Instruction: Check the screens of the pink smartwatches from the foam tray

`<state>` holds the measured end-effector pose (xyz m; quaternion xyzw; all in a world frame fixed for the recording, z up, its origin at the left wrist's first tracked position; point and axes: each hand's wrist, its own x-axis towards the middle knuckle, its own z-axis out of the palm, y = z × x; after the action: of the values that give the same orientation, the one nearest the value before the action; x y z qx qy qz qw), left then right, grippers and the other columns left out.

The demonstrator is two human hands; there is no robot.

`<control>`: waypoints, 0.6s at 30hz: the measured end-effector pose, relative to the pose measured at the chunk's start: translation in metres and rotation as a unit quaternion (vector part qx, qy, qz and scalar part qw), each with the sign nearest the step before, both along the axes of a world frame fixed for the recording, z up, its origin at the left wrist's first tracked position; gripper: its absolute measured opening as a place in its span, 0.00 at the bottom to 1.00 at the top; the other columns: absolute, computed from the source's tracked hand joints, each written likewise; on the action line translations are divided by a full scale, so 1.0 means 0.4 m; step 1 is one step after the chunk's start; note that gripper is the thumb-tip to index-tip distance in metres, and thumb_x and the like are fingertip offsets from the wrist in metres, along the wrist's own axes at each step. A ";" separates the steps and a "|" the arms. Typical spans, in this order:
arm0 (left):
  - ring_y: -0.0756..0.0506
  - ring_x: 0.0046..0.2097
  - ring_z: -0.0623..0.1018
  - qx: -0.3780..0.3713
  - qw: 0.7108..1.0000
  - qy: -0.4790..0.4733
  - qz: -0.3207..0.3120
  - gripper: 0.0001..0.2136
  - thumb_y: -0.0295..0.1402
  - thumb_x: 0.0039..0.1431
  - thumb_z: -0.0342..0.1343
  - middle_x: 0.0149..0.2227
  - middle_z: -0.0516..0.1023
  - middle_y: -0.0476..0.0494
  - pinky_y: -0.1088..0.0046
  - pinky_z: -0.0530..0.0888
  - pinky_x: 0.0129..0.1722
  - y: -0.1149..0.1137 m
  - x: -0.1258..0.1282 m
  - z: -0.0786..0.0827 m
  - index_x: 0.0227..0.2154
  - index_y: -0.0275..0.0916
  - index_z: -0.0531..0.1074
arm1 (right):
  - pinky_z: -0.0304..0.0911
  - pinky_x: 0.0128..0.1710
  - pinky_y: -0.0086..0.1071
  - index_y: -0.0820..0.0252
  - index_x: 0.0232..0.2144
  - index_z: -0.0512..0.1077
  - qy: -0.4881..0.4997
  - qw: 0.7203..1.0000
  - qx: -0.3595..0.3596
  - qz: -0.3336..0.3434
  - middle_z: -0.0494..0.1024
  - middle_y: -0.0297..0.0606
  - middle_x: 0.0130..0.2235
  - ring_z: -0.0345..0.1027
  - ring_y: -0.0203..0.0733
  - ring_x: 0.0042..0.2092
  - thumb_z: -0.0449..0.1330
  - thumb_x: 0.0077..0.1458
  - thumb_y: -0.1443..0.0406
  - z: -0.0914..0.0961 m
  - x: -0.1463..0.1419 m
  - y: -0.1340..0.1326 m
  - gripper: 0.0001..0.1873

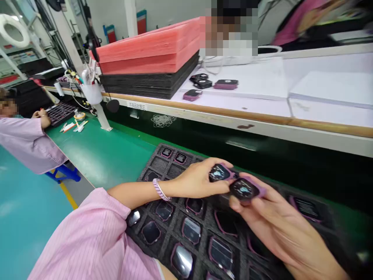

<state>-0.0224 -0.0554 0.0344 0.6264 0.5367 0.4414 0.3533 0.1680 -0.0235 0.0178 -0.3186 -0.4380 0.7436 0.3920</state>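
My left hand (201,179) pinches a smartwatch (219,172) with a purple case and a lit dial. Right beside it, my right hand (271,210) grips a second purple smartwatch (244,188), its screen also showing a watch face. The two watches are close together, and I cannot tell whether they touch. Both are held above a black foam tray (171,241) with square pockets. Many pockets hold purple-framed watches, such as this one (191,230). A few of those show lines of white text, like the watch (306,208) at the right.
Behind the tray runs a raised shelf (262,120) bearing a stack of pink foam sheets (140,46), black foam sheets (140,83) and several loose watches (225,84). A white pen cup (92,93) is fixed at its left end. A co-worker in a pink sleeve (26,136) sits far left.
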 end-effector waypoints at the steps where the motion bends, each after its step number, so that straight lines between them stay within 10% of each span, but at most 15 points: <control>1: 0.41 0.52 0.81 -0.006 1.000 -0.006 -0.005 0.21 0.30 0.60 0.63 0.52 0.80 0.37 0.66 0.76 0.54 -0.002 0.000 0.002 0.57 0.36 0.70 | 0.75 0.30 0.28 0.45 0.41 0.87 -0.012 1.000 -0.008 -0.016 0.78 0.40 0.34 0.70 0.38 0.28 0.86 0.33 0.52 0.009 -0.005 -0.004 0.29; 7: 0.41 0.52 0.81 -0.016 0.999 -0.030 -0.006 0.23 0.30 0.59 0.65 0.53 0.80 0.37 0.66 0.77 0.54 -0.007 0.002 0.010 0.57 0.37 0.71 | 0.75 0.26 0.28 0.45 0.35 0.87 -0.065 0.993 -0.060 -0.078 0.78 0.40 0.35 0.69 0.40 0.27 0.87 0.14 0.51 0.040 -0.024 -0.018 0.37; 18: 0.42 0.47 0.80 -0.011 0.999 -0.024 -0.022 0.28 0.36 0.60 0.65 0.53 0.80 0.34 0.66 0.76 0.49 -0.008 -0.004 0.008 0.61 0.32 0.69 | 0.74 0.24 0.30 0.43 0.35 0.87 -0.070 0.993 -0.033 -0.088 0.78 0.39 0.36 0.66 0.39 0.26 0.86 0.14 0.49 0.017 -0.014 -0.011 0.37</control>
<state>-0.0241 -0.0587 0.0377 0.6230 0.5193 0.4427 0.3824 0.1626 -0.0278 0.0246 -0.4202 -0.4099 0.6958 0.4138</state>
